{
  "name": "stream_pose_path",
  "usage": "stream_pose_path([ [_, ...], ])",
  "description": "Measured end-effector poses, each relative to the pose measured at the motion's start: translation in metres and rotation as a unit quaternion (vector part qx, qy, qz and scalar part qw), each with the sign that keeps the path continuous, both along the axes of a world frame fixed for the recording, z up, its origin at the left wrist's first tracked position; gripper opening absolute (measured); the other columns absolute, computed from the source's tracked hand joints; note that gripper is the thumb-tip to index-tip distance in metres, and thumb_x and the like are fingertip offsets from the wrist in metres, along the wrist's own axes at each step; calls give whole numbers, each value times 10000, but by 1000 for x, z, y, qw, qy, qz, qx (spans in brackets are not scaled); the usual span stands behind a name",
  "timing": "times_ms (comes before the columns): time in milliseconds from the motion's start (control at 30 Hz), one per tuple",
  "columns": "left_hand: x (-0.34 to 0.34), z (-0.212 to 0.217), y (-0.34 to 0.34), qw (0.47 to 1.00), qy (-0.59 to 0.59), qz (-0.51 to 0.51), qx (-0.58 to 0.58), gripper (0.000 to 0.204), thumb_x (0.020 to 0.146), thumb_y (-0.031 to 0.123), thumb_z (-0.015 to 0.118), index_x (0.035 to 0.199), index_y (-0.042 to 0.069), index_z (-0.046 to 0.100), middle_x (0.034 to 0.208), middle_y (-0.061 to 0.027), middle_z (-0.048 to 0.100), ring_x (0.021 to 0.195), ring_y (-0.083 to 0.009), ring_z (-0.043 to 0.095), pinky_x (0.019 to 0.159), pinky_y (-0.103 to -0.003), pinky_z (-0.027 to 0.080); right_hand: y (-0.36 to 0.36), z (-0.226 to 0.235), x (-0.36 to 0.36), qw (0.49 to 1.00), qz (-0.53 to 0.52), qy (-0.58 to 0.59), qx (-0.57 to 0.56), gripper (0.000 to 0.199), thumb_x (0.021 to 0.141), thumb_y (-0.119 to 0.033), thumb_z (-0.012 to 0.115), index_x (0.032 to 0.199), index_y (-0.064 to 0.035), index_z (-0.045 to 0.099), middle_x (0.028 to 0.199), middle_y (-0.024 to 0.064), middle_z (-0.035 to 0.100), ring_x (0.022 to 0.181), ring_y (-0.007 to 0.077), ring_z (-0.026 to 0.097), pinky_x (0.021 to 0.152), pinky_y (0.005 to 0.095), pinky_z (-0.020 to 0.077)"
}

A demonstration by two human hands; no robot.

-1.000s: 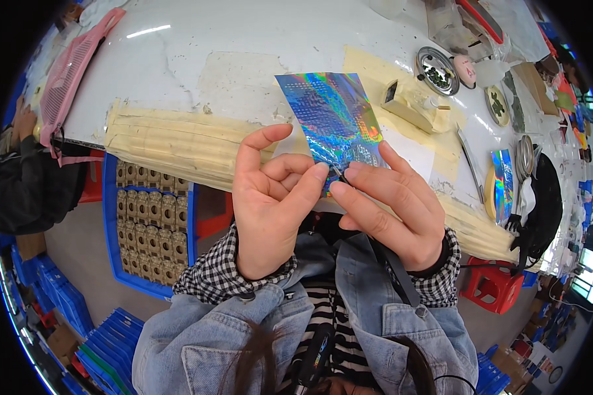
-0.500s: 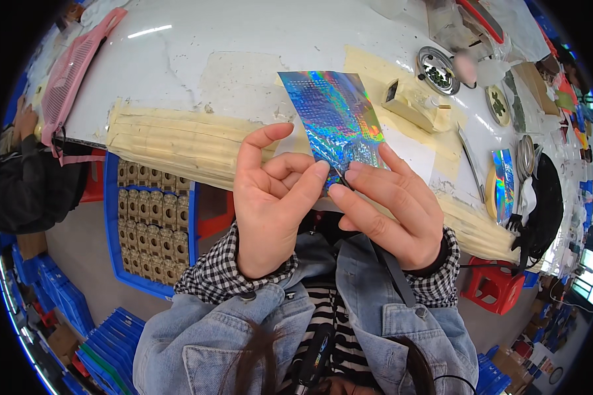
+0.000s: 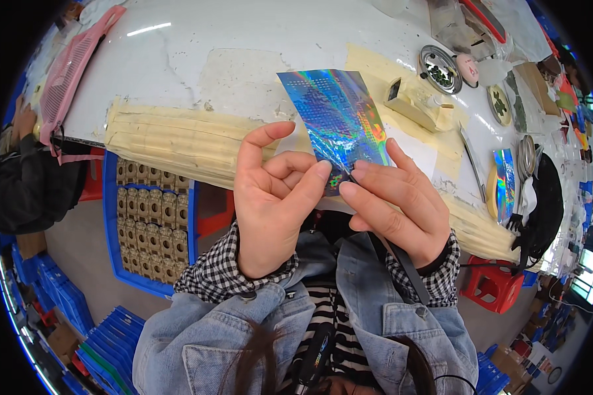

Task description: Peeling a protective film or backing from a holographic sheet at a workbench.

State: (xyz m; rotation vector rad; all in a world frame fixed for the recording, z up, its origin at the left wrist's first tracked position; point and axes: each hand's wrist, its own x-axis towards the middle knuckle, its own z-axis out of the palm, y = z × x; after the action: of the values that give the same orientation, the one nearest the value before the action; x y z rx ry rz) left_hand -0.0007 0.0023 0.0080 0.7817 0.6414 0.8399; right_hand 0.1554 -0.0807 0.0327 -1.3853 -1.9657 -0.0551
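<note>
Red lettering on pink oval object [image 3: 466, 70], coloured print on black device [image 3: 317, 357], illegible marks on iridescent sheet [image 3: 336, 108]

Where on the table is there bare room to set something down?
The widest free patch, specks aside, is the white tabletop between the pink mesh item and the shiny sheet, beyond the yellow tape. Right of the sheet is crowded: yellow box, round dish, metal tool.

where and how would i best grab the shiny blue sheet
Probably a light pinch midway along the far edge of the shiny blue sheet, coming from the far side. It looks thin, and that edge is free, while the left hand pinches the near end and the right hand holds a dark slim tool there.
</note>
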Motion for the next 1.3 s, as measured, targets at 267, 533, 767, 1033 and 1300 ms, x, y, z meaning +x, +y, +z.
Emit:
stream_pose_path([
  [267,6,0,-1,999,-2,40,-20,511,869,-85,600,1300,9,342,905,-83,648,803,-85,613,690,-208,494,-28,3,25,993,-117,-13,7,315,775,-232,731,1057,-93,711,956,75,671,926,232,669,980,508,475],
  [533,5,-2,-3,997,-20,69,-23,482,887,-77,567,1308,28,355,966,-91,635,835,-117,621,718,-263,539,-47,-1,39,975,-142,-147,-88,327,735,-201,738,1043,-100,694,941,46,664,931,219,643,1019,511,441],
  [767,5,-2,-3,997,-48,64,-6,459,906,-91,514,1315,30,344,1044,-100,601,922,-144,621,793,-326,590,-49,-1,38,972,-136,-159,-105,317,736,-202,723,1030,-90,690,946,49,654,953,212,634,1035,503,430],
  [1033,3,-7,-4,998,-38,39,25,463,935,-18,524,1353,57,340,1096,-63,611,959,-129,626,812,-299,566,-52,0,40,974,-146,-138,-102,328,737,-199,730,1040,-82,688,926,52,657,932,215,639,1034,503,431],
  [1300,7,1,-5,998,-18,64,-9,506,886,-80,572,1321,28,336,960,-100,643,853,-130,640,758,-289,568,-51,4,35,985,-169,-42,-1,329,773,-255,736,1048,-79,702,954,79,668,896,245,654,948,487,502],
])
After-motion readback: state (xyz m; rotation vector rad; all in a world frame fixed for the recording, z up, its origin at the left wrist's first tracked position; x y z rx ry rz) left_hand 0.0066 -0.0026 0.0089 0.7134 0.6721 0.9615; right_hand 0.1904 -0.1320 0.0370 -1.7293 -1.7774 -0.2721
